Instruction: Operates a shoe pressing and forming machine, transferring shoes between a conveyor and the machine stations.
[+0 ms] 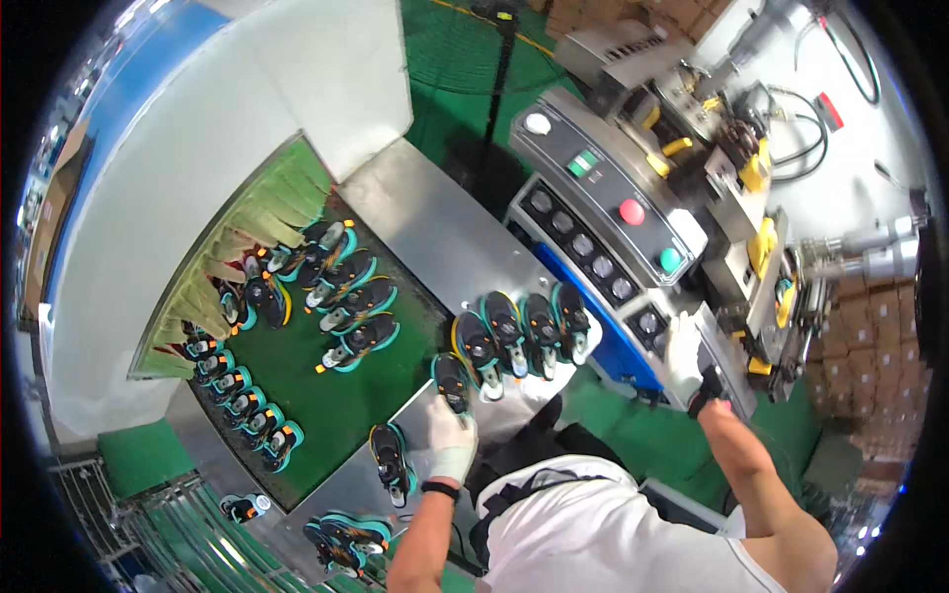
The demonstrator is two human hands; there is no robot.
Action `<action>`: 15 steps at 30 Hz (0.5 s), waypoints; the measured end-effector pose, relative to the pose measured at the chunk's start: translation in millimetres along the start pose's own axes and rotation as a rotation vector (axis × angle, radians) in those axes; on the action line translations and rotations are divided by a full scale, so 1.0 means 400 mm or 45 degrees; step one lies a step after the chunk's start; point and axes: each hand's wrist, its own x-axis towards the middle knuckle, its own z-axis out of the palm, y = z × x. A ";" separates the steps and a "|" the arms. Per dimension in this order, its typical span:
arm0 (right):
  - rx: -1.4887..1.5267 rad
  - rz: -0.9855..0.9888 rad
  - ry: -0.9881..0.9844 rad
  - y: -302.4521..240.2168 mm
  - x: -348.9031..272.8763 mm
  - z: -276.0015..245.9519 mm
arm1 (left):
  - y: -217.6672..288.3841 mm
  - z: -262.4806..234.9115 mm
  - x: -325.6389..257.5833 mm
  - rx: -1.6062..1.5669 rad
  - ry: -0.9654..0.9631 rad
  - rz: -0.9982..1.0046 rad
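Observation:
My left hand (451, 435), in a white glove, is closed on the end of a black shoe (450, 378) at the edge of the metal table. Just right of that shoe, several black shoes with teal and yellow trim (510, 326) stand side by side in a row. Another black shoe (390, 460) lies on the metal to the left of my left wrist. My right hand (683, 354), also gloved in white, rests with fingers stretched out by the lower edge of the machine's panel and holds nothing.
More shoes sit in rows on the green conveyor belt (326, 425), which runs under a strip curtain (232, 247) into a white housing (247, 89). The machine's control panel (603, 183) has red and green buttons. Shoes are piled (346, 539) at the table's near end. Cartons (870, 366) are stacked at right.

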 end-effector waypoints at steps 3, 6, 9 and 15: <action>0.445 -0.281 0.057 -0.272 0.014 -0.089 | 0.018 0.004 0.024 -0.181 -0.117 -0.039; 0.577 -0.501 0.086 -0.506 0.007 -0.121 | -0.131 -0.107 0.124 -0.228 -0.163 0.278; 0.704 -0.510 -0.042 -0.610 -0.022 -0.146 | -0.075 -0.362 0.311 0.289 0.337 0.580; 0.908 -0.560 -0.210 -0.679 -0.025 -0.139 | -0.245 -0.340 0.533 0.811 -0.046 0.291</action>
